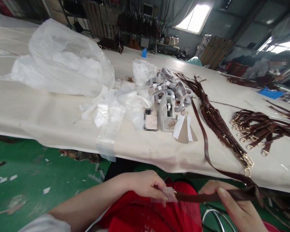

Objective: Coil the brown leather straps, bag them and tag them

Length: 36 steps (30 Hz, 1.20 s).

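My left hand pinches a small clear plastic sleeve around the end of a brown leather strap. Over my lap, my right hand grips the same strap further along, fingers curled around it. The strap runs up over the table edge and across the cloth toward the pile of wrapped straps. A red garment lies under both hands.
A long table covered in cream cloth holds a big clear plastic bag, loose small plastic bags, a tape dispenser, paper tags and bundles of brown straps with gold clasps. Green floor lies at left.
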Tool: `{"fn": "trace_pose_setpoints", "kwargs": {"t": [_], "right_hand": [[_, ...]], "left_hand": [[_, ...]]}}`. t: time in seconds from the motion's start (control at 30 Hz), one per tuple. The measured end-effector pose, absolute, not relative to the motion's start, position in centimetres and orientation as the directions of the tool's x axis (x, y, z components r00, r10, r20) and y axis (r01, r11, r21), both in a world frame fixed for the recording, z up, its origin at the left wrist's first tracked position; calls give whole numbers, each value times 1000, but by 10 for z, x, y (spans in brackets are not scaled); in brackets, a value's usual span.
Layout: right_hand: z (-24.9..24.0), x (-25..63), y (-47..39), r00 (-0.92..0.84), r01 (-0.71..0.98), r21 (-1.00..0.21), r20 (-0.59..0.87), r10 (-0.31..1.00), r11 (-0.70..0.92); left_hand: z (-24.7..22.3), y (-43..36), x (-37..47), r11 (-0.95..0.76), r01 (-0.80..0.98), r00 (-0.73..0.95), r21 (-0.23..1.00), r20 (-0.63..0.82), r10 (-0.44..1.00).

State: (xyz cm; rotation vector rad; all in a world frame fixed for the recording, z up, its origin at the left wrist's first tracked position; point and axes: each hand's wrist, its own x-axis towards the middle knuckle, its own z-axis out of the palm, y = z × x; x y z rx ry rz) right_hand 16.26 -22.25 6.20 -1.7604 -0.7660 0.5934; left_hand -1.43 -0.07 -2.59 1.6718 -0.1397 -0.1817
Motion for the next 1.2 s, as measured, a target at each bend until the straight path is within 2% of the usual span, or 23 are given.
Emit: {"fn": "trace_pose_setpoints", "kwargs": {"t": [0.07,0.13,0.27,0.4,0.5,0.6,0.67,0.77,0.87,1.03,1.1,1.2], "right_hand": [[57,171,-226,622,212,-957,-24,782,-198],[52,180,-229,540,280,-942,-6,842,-187],[41,180,-220,429,391,-899,-11,903,-197],[24,156,-190,360,316,-920,-108,927,-230],[6,148,-181,393,149,-959,-165,905,-239],[-7,155,-197,457,-126,-986,-159,875,-113],[-9,163,-214,501,-253,-967,-138,854,-8],[-11,177,-233,566,-346,-936,-152,810,66],[-17,192,-235,597,-312,-947,-136,790,73],[-19,179,-215,639,-116,-993,-47,768,36],[-16,158,-204,592,-35,-998,-63,804,-52],[-16,136,-191,462,-21,-993,-110,880,-112]], "left_hand": [[-24,0,-13,-140,-33,952,990,-11,-304],[-23,1,-11,-216,-45,940,975,-32,-341],[-20,-2,-9,-214,-37,950,976,-32,-309],[-20,-9,-5,-151,-38,979,988,7,-204],[-23,-8,-6,-207,13,994,978,-35,-99],[-28,1,-14,-220,138,989,966,-147,-22],[-31,9,-21,-214,182,982,960,-189,-13],[-32,18,-28,-227,177,981,958,-190,-40],[-28,19,-29,-225,75,988,971,-103,-116],[-16,9,-22,-243,-46,986,969,5,-166],[-14,6,-19,-218,-38,989,975,5,-148],[-14,5,-18,-201,-31,993,979,7,-120]]}}
